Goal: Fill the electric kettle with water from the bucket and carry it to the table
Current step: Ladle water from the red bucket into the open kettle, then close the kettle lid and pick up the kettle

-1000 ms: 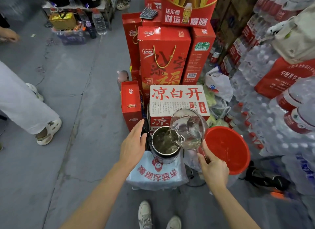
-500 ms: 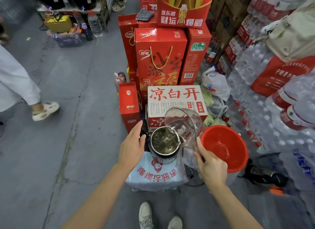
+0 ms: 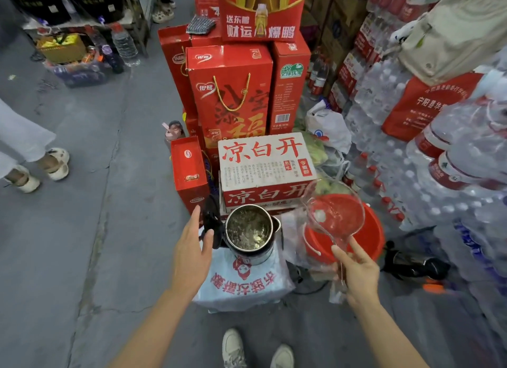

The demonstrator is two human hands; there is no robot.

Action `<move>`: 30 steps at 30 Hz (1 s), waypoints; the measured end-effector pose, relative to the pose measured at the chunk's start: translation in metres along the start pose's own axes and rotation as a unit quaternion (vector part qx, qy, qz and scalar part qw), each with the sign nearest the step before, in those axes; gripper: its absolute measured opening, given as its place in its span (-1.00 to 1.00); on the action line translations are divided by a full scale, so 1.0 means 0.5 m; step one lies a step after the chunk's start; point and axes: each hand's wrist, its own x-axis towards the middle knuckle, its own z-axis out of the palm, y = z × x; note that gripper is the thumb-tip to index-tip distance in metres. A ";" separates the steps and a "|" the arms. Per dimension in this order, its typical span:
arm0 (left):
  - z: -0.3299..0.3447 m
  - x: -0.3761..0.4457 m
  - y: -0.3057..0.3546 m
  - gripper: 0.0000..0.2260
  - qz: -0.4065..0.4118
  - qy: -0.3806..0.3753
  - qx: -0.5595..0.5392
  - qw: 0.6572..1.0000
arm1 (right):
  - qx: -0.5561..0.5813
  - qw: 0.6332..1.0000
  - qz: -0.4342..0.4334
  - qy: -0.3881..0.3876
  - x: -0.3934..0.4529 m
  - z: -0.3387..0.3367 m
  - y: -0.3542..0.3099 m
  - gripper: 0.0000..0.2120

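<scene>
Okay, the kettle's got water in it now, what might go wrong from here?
The open kettle stands on a soft printed bag, so it might tip or slosh when the left hand takes the black handle. The clear scoop in the right hand may drip near the black cable on the floor.

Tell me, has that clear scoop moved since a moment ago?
Yes. The clear scoop was tipped over the kettle; the right hand has swung it rightward, over the red bucket.
</scene>
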 end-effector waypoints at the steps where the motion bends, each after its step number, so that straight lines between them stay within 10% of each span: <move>1: 0.004 -0.008 0.002 -0.47 -0.005 0.003 -0.008 1.000 | -0.005 1.000 0.000 0.011 0.008 -0.011 -0.001 -0.34; 15: 0.103 -0.046 0.059 -0.50 0.027 -0.026 0.042 0.998 | -0.200 0.976 0.066 0.049 0.201 -0.089 0.121 -0.48; 21: 0.172 -0.029 0.064 -0.54 0.084 -0.070 0.095 0.989 | -0.470 0.847 -0.220 0.114 0.111 -0.039 0.079 -0.58; 30: 0.184 0.028 -0.029 -0.58 0.205 -0.141 0.239 0.939 | -0.323 0.923 -0.164 -0.130 0.031 0.229 0.117 -0.55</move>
